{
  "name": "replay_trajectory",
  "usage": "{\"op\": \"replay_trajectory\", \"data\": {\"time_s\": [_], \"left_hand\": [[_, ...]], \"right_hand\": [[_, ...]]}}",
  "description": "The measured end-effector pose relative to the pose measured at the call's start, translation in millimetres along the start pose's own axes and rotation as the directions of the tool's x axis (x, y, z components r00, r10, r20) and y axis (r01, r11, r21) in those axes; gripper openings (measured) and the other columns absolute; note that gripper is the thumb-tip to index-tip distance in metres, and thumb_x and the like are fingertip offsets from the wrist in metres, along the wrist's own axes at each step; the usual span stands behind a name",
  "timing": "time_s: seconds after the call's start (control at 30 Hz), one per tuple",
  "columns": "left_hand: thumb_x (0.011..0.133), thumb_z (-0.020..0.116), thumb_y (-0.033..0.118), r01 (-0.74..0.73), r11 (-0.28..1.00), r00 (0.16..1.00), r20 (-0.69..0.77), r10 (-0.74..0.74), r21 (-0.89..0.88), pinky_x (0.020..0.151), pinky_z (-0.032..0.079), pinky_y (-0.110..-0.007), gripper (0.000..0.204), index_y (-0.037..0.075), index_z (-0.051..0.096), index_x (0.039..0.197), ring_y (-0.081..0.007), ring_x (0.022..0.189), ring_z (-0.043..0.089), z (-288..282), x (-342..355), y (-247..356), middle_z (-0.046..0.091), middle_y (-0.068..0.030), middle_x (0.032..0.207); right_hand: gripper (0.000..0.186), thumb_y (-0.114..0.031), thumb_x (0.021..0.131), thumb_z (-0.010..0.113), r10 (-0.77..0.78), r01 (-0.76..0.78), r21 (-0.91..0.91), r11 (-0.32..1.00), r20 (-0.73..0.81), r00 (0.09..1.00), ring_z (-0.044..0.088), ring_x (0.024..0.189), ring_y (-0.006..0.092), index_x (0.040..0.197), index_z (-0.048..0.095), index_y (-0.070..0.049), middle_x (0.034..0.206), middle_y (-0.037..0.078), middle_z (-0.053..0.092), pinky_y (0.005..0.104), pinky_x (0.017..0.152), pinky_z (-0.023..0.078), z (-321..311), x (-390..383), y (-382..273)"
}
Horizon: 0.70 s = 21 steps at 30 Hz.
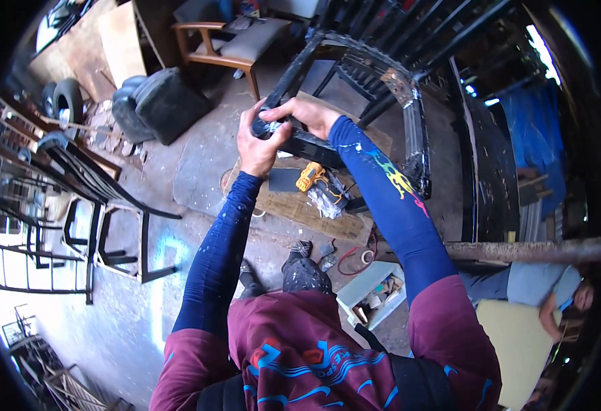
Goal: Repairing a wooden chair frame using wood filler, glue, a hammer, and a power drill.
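Note:
A black wooden chair frame (418,127) with a slatted back and no seat panel stands tilted over a low wooden board. My left hand (258,147) wraps around the near left corner of that frame. From the other side my right hand (309,116) grips the same corner, its thumb close to the left thumb. A small whitish patch shows between the thumbs; I cannot make out what it is. Just below the frame, a yellow and black cordless drill (311,178) lies on the wooden board (273,204), beside crumpled clear plastic (326,203) and a flat dark square piece (284,180).
An open white box (380,301) of small items sits right of my feet, near a roll of tape (367,257). Several chair frames (119,240) stand at left. Dark cushions (167,103) and an upholstered armchair (249,41) are farther off. Another person (543,284) is at right, by a pale panel.

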<state>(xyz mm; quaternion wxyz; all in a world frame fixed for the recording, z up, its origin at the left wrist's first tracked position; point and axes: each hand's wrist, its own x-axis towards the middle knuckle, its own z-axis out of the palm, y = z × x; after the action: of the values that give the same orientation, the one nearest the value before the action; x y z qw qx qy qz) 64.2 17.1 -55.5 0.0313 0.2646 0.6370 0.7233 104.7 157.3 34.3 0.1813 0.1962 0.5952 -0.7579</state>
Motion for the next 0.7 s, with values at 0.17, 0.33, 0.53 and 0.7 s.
{"op": "replay_trajectory", "data": {"time_s": [0.17,0.33,0.53,0.7], "left_hand": [[0.068,0.087,0.04,-0.02,1.0,1.0,-0.019,0.02,0.001,0.097,0.05,-0.037,0.076,0.002,0.062,0.129,-0.0288,0.11,0.064,-5.5,-1.7,2.1,0.063,-0.0146,0.116],[0.068,0.085,0.039,-0.002,1.0,1.0,-0.018,0.003,0.015,0.096,0.05,-0.038,0.073,0.002,0.064,0.126,-0.0292,0.109,0.065,-8.0,-1.8,4.5,0.063,-0.0142,0.114],[0.067,0.085,0.039,-0.015,0.996,1.0,-0.021,0.017,0.086,0.094,0.049,-0.038,0.071,0.001,0.065,0.124,-0.0301,0.105,0.064,-3.8,0.4,3.9,0.062,-0.0137,0.111],[0.064,0.09,0.047,-0.037,0.998,0.999,-0.009,0.038,0.045,0.096,0.048,-0.038,0.084,-0.001,0.062,0.126,-0.0296,0.108,0.062,-6.7,-1.8,0.3,0.061,-0.0143,0.113]], "right_hand": [[0.024,-0.019,0.09,0.074,0.089,-0.088,0.021,0.996,-0.073,0.993,0.07,0.084,0.0155,0.108,0.069,-0.005,0.099,0.007,0.071,0.0304,0.078,0.059,-3.0,9.9,4.8],[0.026,-0.022,0.09,0.073,-0.004,0.004,-0.012,1.0,-0.051,0.999,0.069,0.087,0.0147,0.109,0.069,-0.006,0.1,0.006,0.071,0.0295,0.078,0.059,2.7,7.5,5.8],[0.045,-0.052,0.09,0.069,-0.059,0.062,0.037,0.997,-0.088,0.994,0.068,0.086,0.0167,0.109,0.067,-0.011,0.103,0.007,0.067,0.0301,0.074,0.059,6.2,-1.0,1.9],[0.056,-0.06,0.096,0.059,-0.074,0.065,-0.072,0.995,-0.127,0.989,0.063,0.105,0.0148,0.119,0.063,-0.009,0.116,0.004,0.064,0.0322,0.088,0.055,11.9,-4.3,-4.1]]}}
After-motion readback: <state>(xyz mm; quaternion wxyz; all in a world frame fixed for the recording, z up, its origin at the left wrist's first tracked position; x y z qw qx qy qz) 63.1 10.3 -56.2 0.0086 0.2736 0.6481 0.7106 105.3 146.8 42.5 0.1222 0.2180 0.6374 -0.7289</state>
